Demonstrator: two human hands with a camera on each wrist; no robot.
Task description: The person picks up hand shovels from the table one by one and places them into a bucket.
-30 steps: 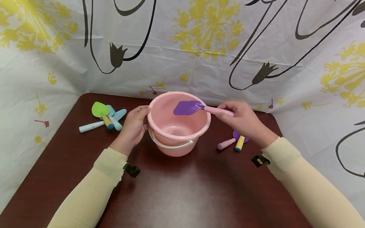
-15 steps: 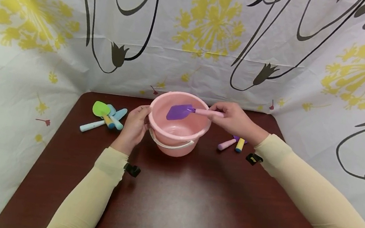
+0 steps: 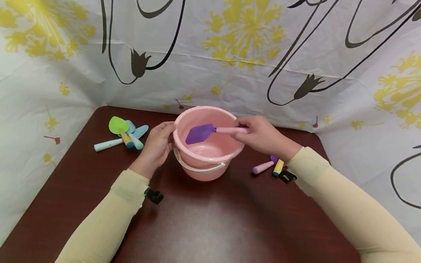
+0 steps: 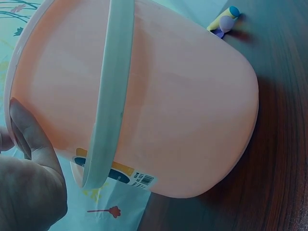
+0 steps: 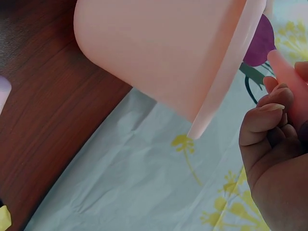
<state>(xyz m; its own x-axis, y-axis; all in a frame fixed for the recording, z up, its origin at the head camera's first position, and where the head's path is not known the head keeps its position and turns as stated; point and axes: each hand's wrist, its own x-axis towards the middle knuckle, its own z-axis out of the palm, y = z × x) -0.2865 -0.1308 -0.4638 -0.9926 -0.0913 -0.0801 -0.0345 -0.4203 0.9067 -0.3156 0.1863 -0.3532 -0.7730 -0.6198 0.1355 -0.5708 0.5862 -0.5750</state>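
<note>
A pink bucket (image 3: 207, 159) with a white carrying handle (image 4: 115, 77) stands on the table, its mouth facing up. My left hand (image 3: 157, 144) grips the left side of its rim, thumb and fingers either side of the edge. In my right hand (image 3: 263, 134), at the right side of the rim, is a spatula with a purple blade and pink handle. The spatula (image 3: 200, 134) points left, its blade tilted down over the bucket's mouth. The right wrist view shows my curled fingers around the pink handle (image 5: 288, 79), with part of the purple blade (image 5: 261, 42) behind the rim.
Left of the bucket lies a pile of utensils: a green-headed spatula (image 3: 118, 125) and several blue ones (image 3: 108, 145). To the right are a pink handle (image 3: 263, 167) and a yellow handle (image 3: 278, 168), partly beneath my forearm. A patterned curtain (image 3: 217, 75) hangs behind the table.
My right hand has moved left with the spatula, bringing its blade further over the bucket and lower. The left hand keeps its grip on the rim.
</note>
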